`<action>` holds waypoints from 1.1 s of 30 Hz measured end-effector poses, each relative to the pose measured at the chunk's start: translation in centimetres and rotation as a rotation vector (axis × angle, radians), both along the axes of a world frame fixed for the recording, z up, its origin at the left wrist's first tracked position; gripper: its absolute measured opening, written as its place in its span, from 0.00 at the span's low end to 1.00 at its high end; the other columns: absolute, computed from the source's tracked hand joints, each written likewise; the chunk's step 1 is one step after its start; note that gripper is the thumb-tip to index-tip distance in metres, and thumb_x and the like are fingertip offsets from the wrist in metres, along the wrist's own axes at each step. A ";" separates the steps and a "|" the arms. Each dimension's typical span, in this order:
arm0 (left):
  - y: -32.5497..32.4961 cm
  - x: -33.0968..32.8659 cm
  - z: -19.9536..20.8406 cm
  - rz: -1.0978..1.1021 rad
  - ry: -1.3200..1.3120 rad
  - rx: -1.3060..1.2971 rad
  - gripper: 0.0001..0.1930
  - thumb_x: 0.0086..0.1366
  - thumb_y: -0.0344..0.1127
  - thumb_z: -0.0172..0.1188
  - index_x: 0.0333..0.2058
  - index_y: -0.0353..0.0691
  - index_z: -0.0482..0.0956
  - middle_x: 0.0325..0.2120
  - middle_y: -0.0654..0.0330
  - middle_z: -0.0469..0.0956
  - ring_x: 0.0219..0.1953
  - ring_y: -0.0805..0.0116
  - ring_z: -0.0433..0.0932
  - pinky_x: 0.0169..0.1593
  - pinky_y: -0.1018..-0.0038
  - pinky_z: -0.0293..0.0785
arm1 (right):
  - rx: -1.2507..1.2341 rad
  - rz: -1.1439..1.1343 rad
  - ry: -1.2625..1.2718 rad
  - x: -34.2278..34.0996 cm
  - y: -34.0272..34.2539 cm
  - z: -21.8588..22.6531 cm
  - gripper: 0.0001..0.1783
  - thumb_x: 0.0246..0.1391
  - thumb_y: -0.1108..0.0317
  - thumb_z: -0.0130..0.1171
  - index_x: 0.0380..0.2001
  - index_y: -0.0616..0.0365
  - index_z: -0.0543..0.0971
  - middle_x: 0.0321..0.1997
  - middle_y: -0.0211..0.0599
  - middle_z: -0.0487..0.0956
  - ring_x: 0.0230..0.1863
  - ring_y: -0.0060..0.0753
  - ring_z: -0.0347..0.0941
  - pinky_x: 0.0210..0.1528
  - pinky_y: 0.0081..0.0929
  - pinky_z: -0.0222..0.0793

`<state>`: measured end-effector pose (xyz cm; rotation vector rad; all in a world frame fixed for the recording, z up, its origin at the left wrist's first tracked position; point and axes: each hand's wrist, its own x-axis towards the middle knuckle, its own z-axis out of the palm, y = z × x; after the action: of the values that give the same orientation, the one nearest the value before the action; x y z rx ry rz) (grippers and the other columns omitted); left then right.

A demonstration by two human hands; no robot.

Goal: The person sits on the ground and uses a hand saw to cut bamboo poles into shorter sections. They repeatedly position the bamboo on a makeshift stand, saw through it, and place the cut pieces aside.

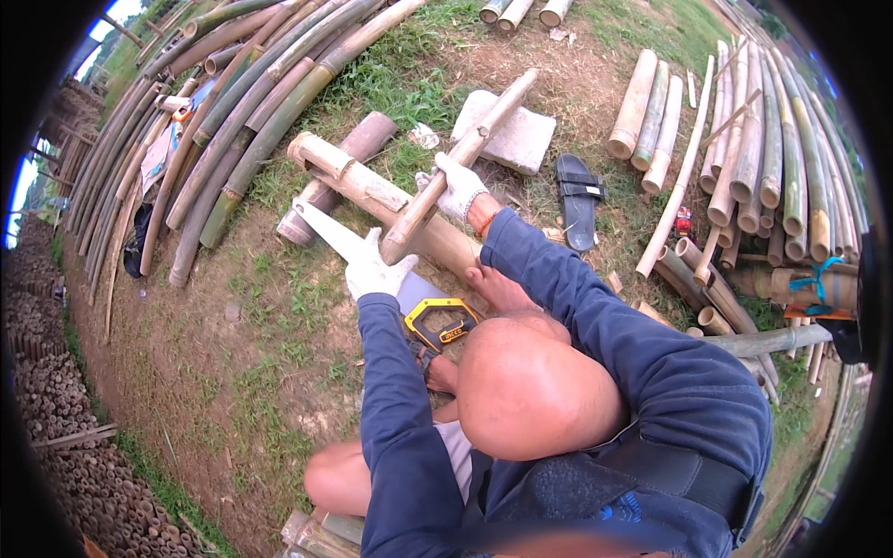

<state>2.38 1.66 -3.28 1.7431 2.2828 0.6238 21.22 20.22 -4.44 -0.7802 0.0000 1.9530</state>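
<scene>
My left hand (377, 271), in a white glove, is closed over the middle of a handsaw's blade (335, 236). Part of the blade is hidden under the palm, and its tip points to the far left. The saw's yellow and black handle (442, 322) is beside my feet. My right hand (458, 188), gloved too, grips a narrow bamboo length (493, 119) slanting from far right to near left. Its near end is close to my left fingers. Below it lies a thicker bamboo pole (437, 244) with a notch near its far end; my bare foot (502, 290) rests against it.
A short bamboo log (358, 149) lies crosswise under the thick pole. Beyond my right hand are a pale stone block (521, 139) and a dark sandal (580, 206). Long bamboo poles (270, 102) lie stacked at far left; cut lengths (744, 167) lie at right.
</scene>
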 end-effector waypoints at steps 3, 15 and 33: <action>0.2 0.0 -0.3 -0.086 -0.161 0.179 0.45 0.49 0.52 0.87 0.66 0.47 0.79 0.55 0.51 0.86 0.55 0.51 0.86 0.62 0.59 0.82 | 0.015 0.081 -0.166 0.3 0.0 0.8 0.19 0.70 0.58 0.69 0.48 0.57 0.73 0.43 0.47 0.77 0.48 0.63 0.82 0.53 0.67 0.86; -0.5 0.4 -0.6 -0.066 -0.260 0.339 0.25 0.57 0.53 0.82 0.50 0.48 0.91 0.47 0.55 0.88 0.53 0.52 0.86 0.58 0.58 0.82 | 0.273 0.656 -0.960 2.2 -0.1 1.5 0.31 0.67 0.39 0.68 0.46 0.61 0.78 0.42 0.46 0.82 0.36 0.42 0.87 0.41 0.37 0.91; 1.0 1.1 -0.8 -0.110 -0.312 0.325 0.25 0.63 0.45 0.79 0.58 0.48 0.87 0.52 0.56 0.86 0.54 0.54 0.85 0.61 0.60 0.81 | 0.286 0.371 -0.470 2.0 -2.4 0.4 0.21 0.69 0.57 0.71 0.58 0.51 0.75 0.56 0.36 0.77 0.51 0.39 0.80 0.49 0.40 0.88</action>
<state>3.45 2.65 -4.07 1.7389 1.9421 1.2055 23.21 17.79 -4.04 -1.0808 -0.7350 1.9991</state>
